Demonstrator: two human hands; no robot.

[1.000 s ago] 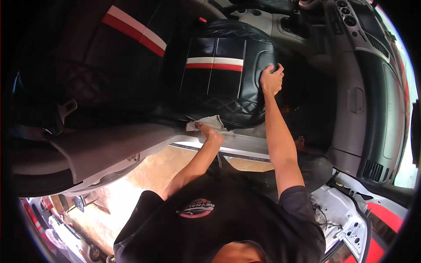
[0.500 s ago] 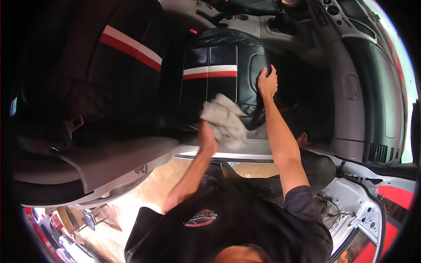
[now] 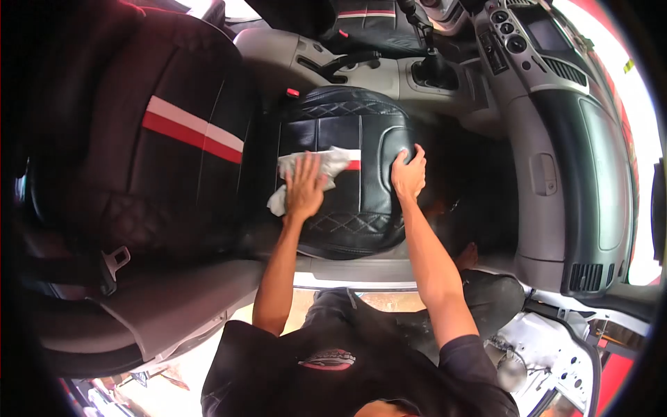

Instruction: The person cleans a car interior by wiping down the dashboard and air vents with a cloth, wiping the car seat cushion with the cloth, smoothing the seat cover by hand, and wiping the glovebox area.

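My left hand (image 3: pixel 304 189) lies on a pale grey cloth (image 3: pixel 333 161), pressing it against the black car seat cushion (image 3: pixel 379 163). Its fingers stretch forward over the cloth, which spreads across the white and red stripe. The cushion has quilted stitching at its near and far sides. At the cushion's front edge, my right hand (image 3: pixel 410 174) grips the rounded border, thumb on top and fingers around the edge; part of the grip is out of sight.
Left of the cushion rises the striped seat backrest (image 3: pixel 194 132). A handbrake (image 3: pixel 351 61) and gear lever (image 3: pixel 432 62) stand on the console beyond. The dashboard (image 3: pixel 583 160) is at right. A seat belt buckle tongue (image 3: pixel 117 260) hangs at lower left; the door sill (image 3: pixel 354 270) runs in front.
My left hand has moved the cloth from above the cushion's near edge forward and left onto the stripe. My right hand keeps hold of the front edge. The head view has shifted.
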